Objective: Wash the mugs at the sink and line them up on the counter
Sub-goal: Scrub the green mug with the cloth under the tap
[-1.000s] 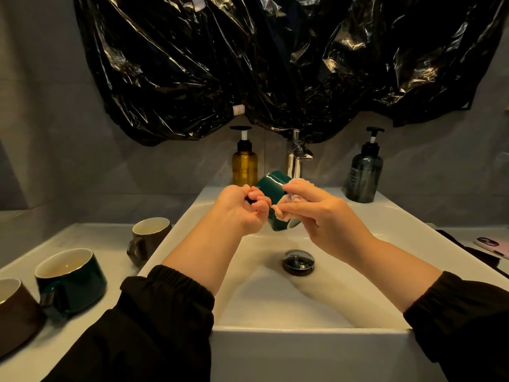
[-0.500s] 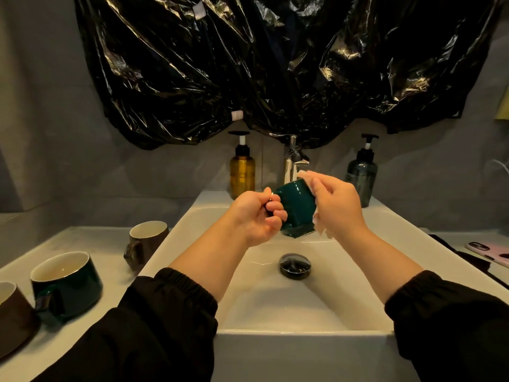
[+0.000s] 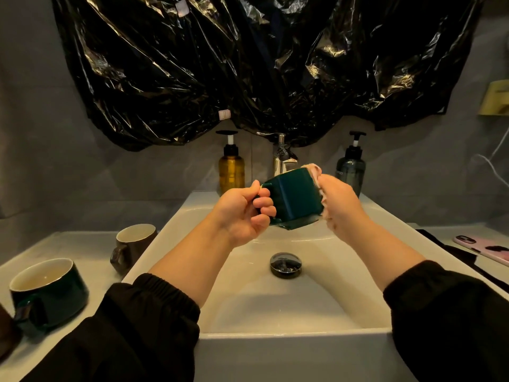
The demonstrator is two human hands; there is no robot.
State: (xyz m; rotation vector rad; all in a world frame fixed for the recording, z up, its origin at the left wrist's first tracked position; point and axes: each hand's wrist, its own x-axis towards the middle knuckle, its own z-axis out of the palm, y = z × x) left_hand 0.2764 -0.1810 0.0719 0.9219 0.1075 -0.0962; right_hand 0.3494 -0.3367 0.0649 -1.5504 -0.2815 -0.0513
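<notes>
Writing: the grey bottle (image 3: 351, 169) behind the sink (image 3: 289, 337) carries faint pale lettering near its shoulder, too small to read.
Tag: a small white tab hangs on the black sheet (image 3: 248, 64) above the sink. Nothing on it is legible.
Mug (image 3: 294, 199): deep glossy green with flat-angled sides and a thin pale line along its lower edge. It is tilted, with the handle to the left, and its mouth is not in view.
Mug's place: in the air over the back of the sink, just in front of the tap (image 3: 283, 158) and above the drain (image 3: 285, 264).
Left hand (image 3: 242, 213): fingers curled through and round the mug's handle, thumb on top — a firm grip.
Right hand (image 3: 341, 208): holds a pinkish cloth (image 3: 314, 172) against the mug's right side. Its fingertips are hidden behind the mug.
Brown mug (image 3: 132, 246): upright on the counter (image 3: 91, 268), just left of the sink, with a pale inside and its handle toward the camera.
Dark mug (image 3: 46, 290): wide, green-black and cream inside, further left of the sink.
Third mug (image 3: 7, 329): brown and cut off by the frame, the furthest left of the sink.
Amber bottle (image 3: 231, 172): a pump bottle behind the sink, left of the tap.
Phone (image 3: 484, 248): in a pink case with dark patches, lying right of the sink.
</notes>
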